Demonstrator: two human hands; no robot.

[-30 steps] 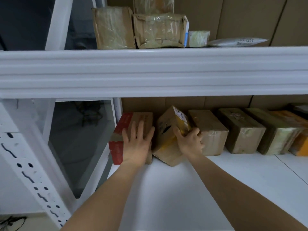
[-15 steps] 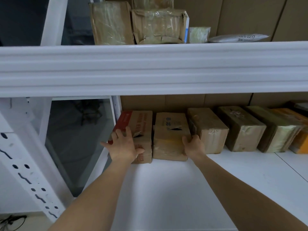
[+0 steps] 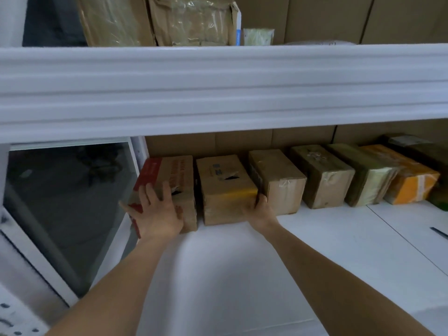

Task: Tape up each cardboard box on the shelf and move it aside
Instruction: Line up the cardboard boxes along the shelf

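A row of cardboard boxes stands at the back of the white lower shelf [image 3: 242, 275]. At the far left is a red-and-brown box [image 3: 180, 169] with a torn hole in its top. My left hand [image 3: 155, 214] rests on its front with fingers spread and straight. Beside it stands a plain brown box [image 3: 225, 187], also torn on top, flat and close against the red one. My right hand [image 3: 260, 209] grips this box's lower right front corner, its fingers curled into the gap next to a taped brown box [image 3: 278, 180].
Further right stand several more taped boxes [image 3: 324, 175], one of them orange [image 3: 412, 183]. The thick white beam of the upper shelf [image 3: 218, 88] overhangs the row, with wrapped parcels [image 3: 194, 23] on top. A white upright and a dark gap lie to the left.
The plain brown box was tilted on its corner; now it stands flat between its neighbours. My left hand slid from the red box's top to its front.
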